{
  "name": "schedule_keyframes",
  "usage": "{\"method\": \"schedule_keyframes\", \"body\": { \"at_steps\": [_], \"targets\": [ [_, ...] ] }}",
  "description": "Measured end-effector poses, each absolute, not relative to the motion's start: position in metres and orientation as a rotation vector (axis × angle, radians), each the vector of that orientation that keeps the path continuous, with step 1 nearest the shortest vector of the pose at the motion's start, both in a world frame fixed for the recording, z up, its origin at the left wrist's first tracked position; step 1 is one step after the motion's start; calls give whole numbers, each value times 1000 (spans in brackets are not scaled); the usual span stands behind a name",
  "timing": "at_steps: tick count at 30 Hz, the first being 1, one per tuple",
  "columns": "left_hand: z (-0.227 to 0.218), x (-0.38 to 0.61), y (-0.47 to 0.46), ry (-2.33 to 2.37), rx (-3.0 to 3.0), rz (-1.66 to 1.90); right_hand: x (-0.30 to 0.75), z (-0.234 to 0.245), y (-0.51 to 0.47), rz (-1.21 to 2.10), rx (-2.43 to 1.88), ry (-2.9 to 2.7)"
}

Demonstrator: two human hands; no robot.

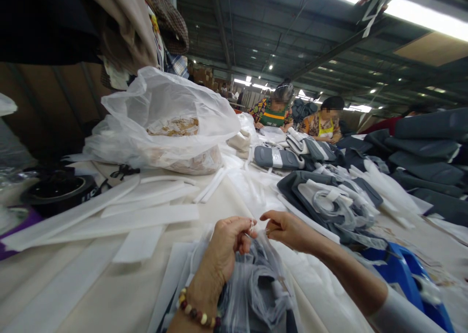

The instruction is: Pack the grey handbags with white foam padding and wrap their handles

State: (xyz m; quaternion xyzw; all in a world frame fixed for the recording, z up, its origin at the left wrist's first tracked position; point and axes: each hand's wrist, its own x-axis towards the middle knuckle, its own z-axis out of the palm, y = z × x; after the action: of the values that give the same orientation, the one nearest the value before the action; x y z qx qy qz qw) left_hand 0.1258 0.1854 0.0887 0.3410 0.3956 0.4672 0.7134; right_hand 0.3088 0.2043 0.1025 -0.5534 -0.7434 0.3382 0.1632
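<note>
In the head view my left hand (230, 243), with a beaded bracelet on its wrist, pinches a thin white string (251, 228) between thumb and fingertips. Just to its right, my right hand (290, 231) has thumb and index finger closed together; what lies between them is too small to make out. Below both hands is a clear plastic bag (268, 279), its upper edge near my right fingers. Through the film show dark grey pieces and a pale coiled strap (265, 296).
White strips (131, 221) and a large open plastic bag (215, 118) lie left. At right are bundled grey pieces (329, 196), stacked dark grey pieces (427, 152) and a blue container (409, 274). Two people (274, 111) work across the table.
</note>
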Motion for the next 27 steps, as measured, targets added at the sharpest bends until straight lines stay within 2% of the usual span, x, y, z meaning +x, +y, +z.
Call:
{"method": "schedule_keyframes", "body": {
  "at_steps": [8, 13, 23, 27],
  "targets": [
    [80, 134, 186, 936, 706, 975, 318, 122, 204, 930, -1645, -2014],
    [80, 136, 183, 890, 810, 981, 304, 124, 193, 832, -1482, -1957],
    [72, 141, 183, 1017, 1338, 1398, 289, 112, 188, 614, -1374, -1999],
    [72, 138, 184, 1014, 1441, 1379, 289, 113, 187, 594, -1323, -2072]
  ]
}}
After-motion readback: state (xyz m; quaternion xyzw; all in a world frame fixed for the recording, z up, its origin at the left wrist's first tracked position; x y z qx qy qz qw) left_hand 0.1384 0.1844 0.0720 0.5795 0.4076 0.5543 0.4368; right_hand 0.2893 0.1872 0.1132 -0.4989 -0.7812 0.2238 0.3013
